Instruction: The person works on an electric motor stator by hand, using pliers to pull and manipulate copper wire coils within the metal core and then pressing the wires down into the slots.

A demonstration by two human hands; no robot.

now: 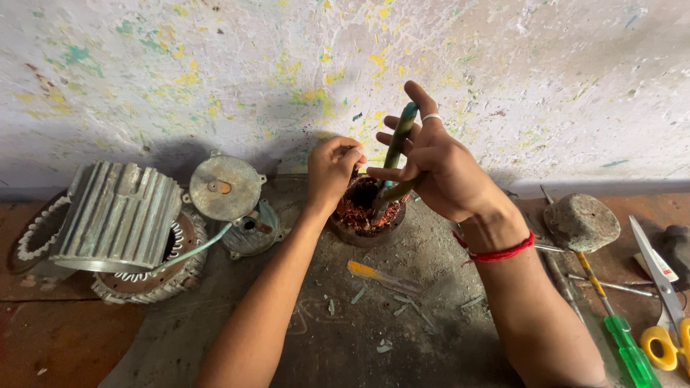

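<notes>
A round motor stator (364,215) with copper windings stands on the worn bench near the wall. My left hand (332,171) pinches something small at the stator's top rim; what it is stays hidden by the fingers. My right hand (431,171) is closed around a green-handled tool (397,144), held upright with its lower end down inside the stator bore. A ring sits on one finger and a red thread bracelet on that wrist.
A finned motor housing (118,215) lies on another stator at the left, with a round end cover (225,188) beside it. A stone (582,221), green screwdriver (627,345), yellow-handled scissors (665,302) and thin rods lie at the right. A flat stick (381,276) and scraps lie in front.
</notes>
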